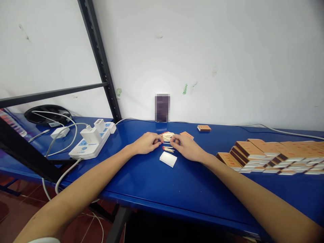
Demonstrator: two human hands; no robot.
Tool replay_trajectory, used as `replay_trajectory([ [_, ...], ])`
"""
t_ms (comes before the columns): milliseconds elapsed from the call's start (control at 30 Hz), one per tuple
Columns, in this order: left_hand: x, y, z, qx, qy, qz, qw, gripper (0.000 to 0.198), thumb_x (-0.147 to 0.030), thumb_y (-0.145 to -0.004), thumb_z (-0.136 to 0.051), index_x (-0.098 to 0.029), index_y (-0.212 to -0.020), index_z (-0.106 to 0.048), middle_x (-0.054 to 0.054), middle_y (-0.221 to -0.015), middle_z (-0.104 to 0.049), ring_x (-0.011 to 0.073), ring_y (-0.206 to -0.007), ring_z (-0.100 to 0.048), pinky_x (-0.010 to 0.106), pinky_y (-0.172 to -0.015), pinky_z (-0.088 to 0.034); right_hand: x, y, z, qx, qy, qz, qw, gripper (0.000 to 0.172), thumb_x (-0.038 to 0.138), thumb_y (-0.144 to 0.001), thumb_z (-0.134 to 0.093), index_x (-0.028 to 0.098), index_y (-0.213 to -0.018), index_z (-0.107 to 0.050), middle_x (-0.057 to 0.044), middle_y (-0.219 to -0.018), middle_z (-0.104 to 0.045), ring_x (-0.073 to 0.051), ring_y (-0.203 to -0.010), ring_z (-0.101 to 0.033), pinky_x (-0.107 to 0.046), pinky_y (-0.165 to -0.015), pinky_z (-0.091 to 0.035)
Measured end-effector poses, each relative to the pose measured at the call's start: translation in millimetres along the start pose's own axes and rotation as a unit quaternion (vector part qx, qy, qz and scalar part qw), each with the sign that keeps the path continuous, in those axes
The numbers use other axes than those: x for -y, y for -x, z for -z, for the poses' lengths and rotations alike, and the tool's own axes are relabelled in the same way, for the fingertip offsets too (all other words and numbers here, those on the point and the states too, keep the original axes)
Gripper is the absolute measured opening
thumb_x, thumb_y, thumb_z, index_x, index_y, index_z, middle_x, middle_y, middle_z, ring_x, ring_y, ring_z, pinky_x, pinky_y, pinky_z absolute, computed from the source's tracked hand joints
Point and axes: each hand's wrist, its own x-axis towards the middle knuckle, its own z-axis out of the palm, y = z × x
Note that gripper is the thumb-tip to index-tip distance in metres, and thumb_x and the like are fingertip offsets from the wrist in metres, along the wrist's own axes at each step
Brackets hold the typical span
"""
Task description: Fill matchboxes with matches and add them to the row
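A loose pile of red-tipped matches (167, 135) lies on the blue table between my two hands. My left hand (148, 143) is curled, thumb and forefinger pinching at the red-headed end of matches at the pile's near edge. From the other side my right hand (186, 146) pinches at the plain ends of these matches. Closer to me, a few separate matches (168, 149) lie side by side. Just below them rests a white matchbox tray (168, 159), its inside not visible. Partly behind my right hand is an orange matchbox sleeve (187, 135).
Many orange matchboxes (268, 155) are stacked at the right, and a single matchbox (204, 128) lies further back. On the left are a power strip (93, 141) with chargers, looping cables and a black shelf post (101, 60). A pixelated dark object (162, 108) stands against the wall.
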Motion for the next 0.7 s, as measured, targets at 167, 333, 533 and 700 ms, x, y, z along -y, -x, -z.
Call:
replay_trajectory([
  [167, -1.6, 0.4, 0.7, -0.004, 0.008, 0.001, 1.0, 0.017, -0.02, -0.087, -0.052, -0.018, -0.091, -0.069, -0.002, -0.066, -0.057, 0.011, -0.058, -0.048, 0.023, -0.061, -0.037, 0.8, -4.9, -4.4, -0.028, 0.067, 0.014, 0.997, 0.012, 0.026, -0.092, -0.048, 0.02, -0.095, -0.058, 0.001, -0.064, -0.059, -0.014, -0.061, -0.051, -0.025, -0.056, -0.028],
  [333, -0.9, 0.6, 0.1, -0.004, 0.02, 0.003, 1.0, 0.016, -0.021, -0.086, -0.053, -0.018, -0.09, -0.069, -0.002, -0.067, -0.058, 0.0104, -0.057, -0.049, 0.022, -0.06, -0.036, 2.2, -7.7, -4.7, -0.024, 0.097, 0.029, 0.995, 0.017, 0.025, -0.093, -0.047, 0.02, -0.094, -0.063, -0.001, -0.069, -0.063, -0.014, -0.062, -0.053, -0.025, -0.057, -0.029],
  [533, 1.6, -0.5, -0.2, -0.011, 0.015, 0.023, 1.0, 0.019, -0.023, -0.086, -0.053, -0.018, -0.098, -0.067, -0.005, -0.06, -0.052, 0.0108, -0.054, -0.047, 0.023, -0.058, -0.036, -1.9, -7.7, -6.6, -0.033, 0.106, 0.058, 0.992, 0.023, 0.023, -0.093, -0.047, 0.019, -0.098, -0.069, -0.004, -0.085, -0.071, -0.017, -0.075, -0.062, -0.026, -0.066, -0.037],
  [700, 3.4, -1.4, 0.3, -0.012, -0.012, 0.013, 1.0, 0.019, -0.024, -0.086, -0.054, -0.017, -0.096, -0.069, -0.003, -0.062, -0.054, 0.0117, -0.058, -0.049, 0.024, -0.06, -0.037, -4.8, -8.3, -8.1, -0.034, 0.092, 0.061, 0.993, 0.026, 0.023, -0.093, -0.048, 0.02, -0.103, -0.071, -0.005, -0.1, -0.073, -0.019, -0.088, -0.064, -0.026, -0.073, -0.041],
])
